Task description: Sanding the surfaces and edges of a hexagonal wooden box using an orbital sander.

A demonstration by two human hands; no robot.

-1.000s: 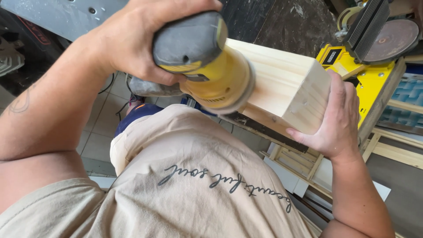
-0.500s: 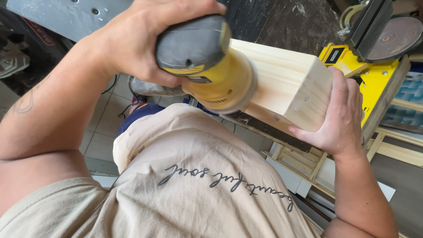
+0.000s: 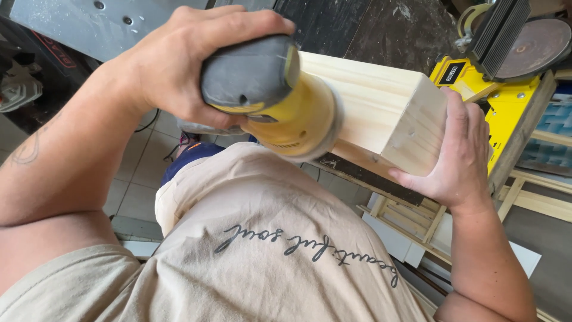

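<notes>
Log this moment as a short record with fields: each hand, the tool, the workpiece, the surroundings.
left hand: gripped over the grey top of the sander
right hand: wrapped around the end of the wooden block, steadying it
sander: yellow body, grey cap, pad pressed against the block's side
wooden block: pale, square-ended, lying across the dark workbench
surroundings: yellow bench machine with a sanding disc to the right; tiled floor below

Left hand grips yellow sander against wood block; right hand steadies block.
</notes>
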